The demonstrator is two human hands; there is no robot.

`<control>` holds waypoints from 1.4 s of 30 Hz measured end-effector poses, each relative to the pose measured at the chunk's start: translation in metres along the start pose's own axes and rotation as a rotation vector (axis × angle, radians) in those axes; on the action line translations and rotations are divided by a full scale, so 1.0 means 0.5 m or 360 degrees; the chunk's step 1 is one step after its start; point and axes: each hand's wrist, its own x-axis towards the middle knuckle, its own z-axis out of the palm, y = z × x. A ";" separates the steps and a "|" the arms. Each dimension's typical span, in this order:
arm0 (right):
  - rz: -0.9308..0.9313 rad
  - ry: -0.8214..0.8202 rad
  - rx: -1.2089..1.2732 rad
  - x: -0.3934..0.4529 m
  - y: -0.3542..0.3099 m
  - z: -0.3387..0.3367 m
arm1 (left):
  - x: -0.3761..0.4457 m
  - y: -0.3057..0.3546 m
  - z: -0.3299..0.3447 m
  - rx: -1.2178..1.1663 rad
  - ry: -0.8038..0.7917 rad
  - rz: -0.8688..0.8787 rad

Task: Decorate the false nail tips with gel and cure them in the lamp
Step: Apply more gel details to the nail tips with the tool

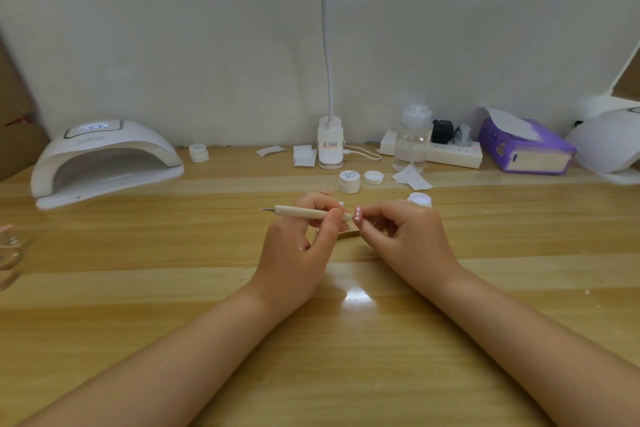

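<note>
Standing right behind the person here: the left hand (294, 246) has its grip closed around a cream dotting tool (308, 212), lying almost flat with its tip touching a pink nail tip (358, 213) held mid-table. The right hand (405, 236) pinches that nail tip between its fingertips. I count about 3 white dots on it already.

Biggest risk I see is smudging. The gel is uncured, and the right fingertips sit very close to the dots, so 1 slip of the pinch could smear them. Too much pressure from the tool could also flatten a dot into its neighbour.

The curing lamp (104, 159) sits far left, well apart from the hands, so carrying the wet tip over is another chance to touch it or drop it. The open gel pot (419, 199) just beyond the right hand could get knocked too.
</note>
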 end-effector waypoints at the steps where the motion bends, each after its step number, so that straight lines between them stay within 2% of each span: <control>1: -0.0002 -0.0004 0.0000 0.000 0.000 0.000 | 0.000 0.000 0.000 0.0004 -0.0004 0.0004; 18: -0.0013 0.0033 0.0010 -0.001 0.004 0.003 | -0.001 0.000 -0.001 -0.0092 0.0165 0.0011; 22: 0.0017 0.0026 0.0041 0.000 0.005 0.003 | 0.002 0.002 -0.002 -0.0058 0.0232 0.0127; 29: 0.0115 0.0041 0.0116 0.002 0.006 0.004 | 0.004 -0.003 -0.002 -0.0057 0.0242 0.0121; 37: 0.0418 -0.0179 -0.0072 0.012 0.018 0.013 | 0.005 -0.007 -0.001 -0.0038 0.0229 0.0107; 42: 0.0495 -0.0303 -0.0235 0.016 0.026 0.013 | 0.004 -0.008 -0.001 -0.0044 0.0208 0.0089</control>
